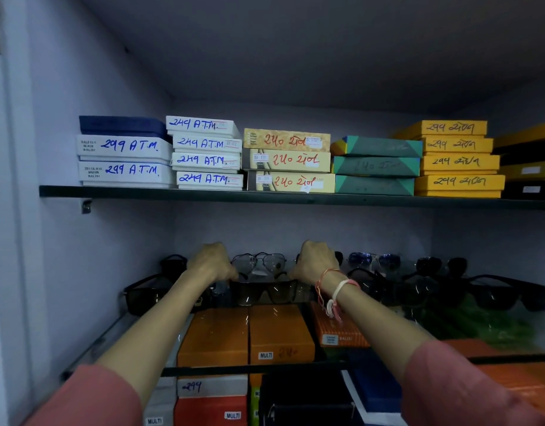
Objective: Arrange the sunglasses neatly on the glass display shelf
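A dark pair of sunglasses sits in the middle of the glass display shelf, lenses facing me. My left hand pinches its left corner and my right hand pinches its right corner. A thin wire-framed pair stands just behind, between my hands. More dark sunglasses line the shelf: one pair at the far left, a blue-lensed pair at the back right, and several black pairs to the right.
An upper shelf carries stacks of labelled white, yellow, green and orange boxes. Below the glass lie orange boxes marked MULTI, plus red, blue and black ones. A wall closes the left side.
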{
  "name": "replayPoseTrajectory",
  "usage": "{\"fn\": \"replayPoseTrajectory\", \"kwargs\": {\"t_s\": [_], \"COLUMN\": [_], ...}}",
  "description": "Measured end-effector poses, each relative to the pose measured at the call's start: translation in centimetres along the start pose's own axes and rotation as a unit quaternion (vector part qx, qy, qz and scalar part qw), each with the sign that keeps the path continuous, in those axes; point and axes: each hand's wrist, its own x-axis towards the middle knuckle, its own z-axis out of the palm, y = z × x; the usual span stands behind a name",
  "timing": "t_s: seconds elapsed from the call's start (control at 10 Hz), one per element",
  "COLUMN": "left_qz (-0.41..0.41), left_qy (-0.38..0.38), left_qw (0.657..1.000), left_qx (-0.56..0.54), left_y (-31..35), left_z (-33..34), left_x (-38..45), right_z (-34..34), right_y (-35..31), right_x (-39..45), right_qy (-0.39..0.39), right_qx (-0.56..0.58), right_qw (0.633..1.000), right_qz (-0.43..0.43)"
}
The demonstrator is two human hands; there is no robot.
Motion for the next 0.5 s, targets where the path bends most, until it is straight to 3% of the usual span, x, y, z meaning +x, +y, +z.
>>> {"fn": "replayPoseTrajectory", "kwargs": {"t_s": [0.1,0.2,0.3,0.4,0.5], "left_qz": [-0.02,-0.023,0.048,0.191,0.336], "left_qy": [0.027,0.113,0.205,0.285,0.393], "left_qw": [0.999,0.993,0.978,0.937,0.852], "left_qx": [0.006,0.012,-0.009,-0.07,-0.084], "left_y": [0.1,0.4,0.8,2.1,5.3], "left_z": [0.3,0.4,1.0,1.6,1.9], "left_x": [-0.2,-2.0,-5.0,-9.3,-13.1], "right_z": [0.2,-0.5,-2.4,-6.5,-11.9], "right_y": [0.0,1.1,3.3,6.5,10.0], "right_x": [-0.2,-0.7,-2.8,-6.5,-10.7], "right_qy": [0.013,0.043,0.076,0.083,0.113], "right_qx": [0.003,0.035,0.081,0.096,0.144], "right_qw": [1.0,0.998,0.993,0.99,0.981], "right_qz": [-0.001,-0.01,-0.046,-0.064,-0.058]}}
